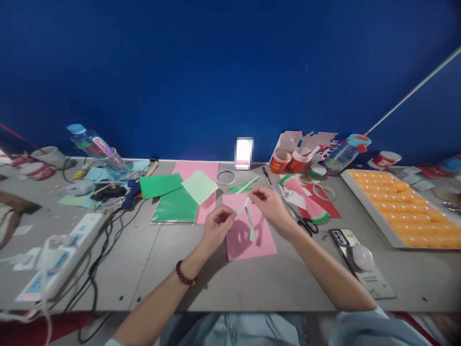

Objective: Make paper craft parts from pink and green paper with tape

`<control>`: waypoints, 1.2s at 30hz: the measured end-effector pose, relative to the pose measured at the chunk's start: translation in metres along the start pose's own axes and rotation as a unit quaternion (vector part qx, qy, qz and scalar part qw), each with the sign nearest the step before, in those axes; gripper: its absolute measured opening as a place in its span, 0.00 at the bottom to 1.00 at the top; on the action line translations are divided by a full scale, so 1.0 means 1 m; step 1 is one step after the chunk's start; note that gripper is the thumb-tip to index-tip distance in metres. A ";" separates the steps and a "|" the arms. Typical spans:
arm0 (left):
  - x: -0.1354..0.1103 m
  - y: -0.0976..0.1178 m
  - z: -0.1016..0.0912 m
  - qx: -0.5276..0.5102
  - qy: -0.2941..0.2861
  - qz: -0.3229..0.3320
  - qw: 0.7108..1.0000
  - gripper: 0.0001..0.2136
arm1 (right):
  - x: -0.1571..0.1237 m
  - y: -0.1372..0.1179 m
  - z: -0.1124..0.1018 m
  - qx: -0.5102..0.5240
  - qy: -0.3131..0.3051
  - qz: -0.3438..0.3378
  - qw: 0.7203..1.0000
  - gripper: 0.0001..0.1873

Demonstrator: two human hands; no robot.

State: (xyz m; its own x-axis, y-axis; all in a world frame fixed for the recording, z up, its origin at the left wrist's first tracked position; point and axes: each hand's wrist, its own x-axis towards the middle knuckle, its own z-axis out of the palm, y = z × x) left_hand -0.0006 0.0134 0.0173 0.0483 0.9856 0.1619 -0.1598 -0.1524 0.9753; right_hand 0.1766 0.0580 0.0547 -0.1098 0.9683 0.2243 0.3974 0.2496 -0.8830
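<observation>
Both hands are up over the middle of the grey table [162,269], working one thin green paper strip [251,229]. The left hand [217,225] is curled narrow, thumb and forefinger pinched on the strip's lower left end. The right hand [269,204] is pinched on the upper right end, its other fingers loosely bent. The strip runs slanted between the two hands, and a second leg of it hangs down from the middle. It is held just above a pink sheet [252,247] that lies flat on the table right under the hands; whether the hanging end touches the sheet cannot be told. A dark bead bracelet [183,275] sits on the left wrist.

Left of the pink sheet lie dark green sheets [175,206] with a light green square [200,186] overlapping their top right corner. A tape ring [226,177] and some loose green strips [245,185] lie behind the hands. Scissors [307,224] lie just beside the right wrist, and a phone [344,239] lies further right, face down. A tray [369,211] of orange balls fills the far right. Red paper cups [290,161] stand at the back against the blue wall [230,72]. On the left are a tilted water bottle [95,146], black cables [104,250] and a white power strip [61,259] near the table edge.
</observation>
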 end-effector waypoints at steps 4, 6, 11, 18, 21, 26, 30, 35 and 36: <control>0.003 0.003 -0.004 -0.016 0.020 0.009 1.000 0.07 | 0.016 0.023 -0.015 0.053 0.042 0.057 0.996 0.09; 0.005 0.007 -0.007 -0.027 0.048 0.009 0.998 0.08 | 0.023 0.032 -0.024 0.083 0.067 0.088 0.990 0.10; 0.010 0.011 -0.012 -0.046 0.097 -0.011 0.994 0.09 | 0.037 0.047 -0.047 0.186 0.179 0.122 0.958 0.11; 0.014 0.008 -0.016 -0.091 0.129 -0.051 0.986 0.11 | 0.048 0.070 -0.089 0.269 0.355 0.126 0.886 0.13; 0.017 0.007 -0.017 -0.102 0.135 -0.073 0.983 0.12 | 0.049 0.079 -0.106 0.296 0.404 0.127 0.856 0.12; 0.017 0.005 -0.017 -0.119 0.125 -0.075 0.982 0.12 | 0.049 0.084 -0.118 0.295 0.353 0.130 0.878 0.12; 0.016 0.008 -0.016 -0.139 0.096 -0.073 0.983 0.11 | 0.049 0.082 -0.115 0.257 0.268 0.124 0.920 0.13; 0.015 0.011 -0.017 -0.181 0.045 -0.102 0.977 0.10 | 0.045 0.086 -0.110 -0.008 0.216 0.110 0.970 0.18; 0.015 0.012 -0.017 -0.192 0.034 -0.110 0.975 0.10 | 0.044 0.085 -0.108 -0.075 0.215 0.096 0.969 0.17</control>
State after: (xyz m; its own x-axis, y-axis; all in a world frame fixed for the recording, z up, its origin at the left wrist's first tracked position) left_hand -0.0185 0.0279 0.0287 0.0591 0.9960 -0.0677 -0.5100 0.0884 0.8556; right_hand 0.3044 0.1229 0.0337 0.3574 0.9024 0.2407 0.5037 0.0308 -0.8634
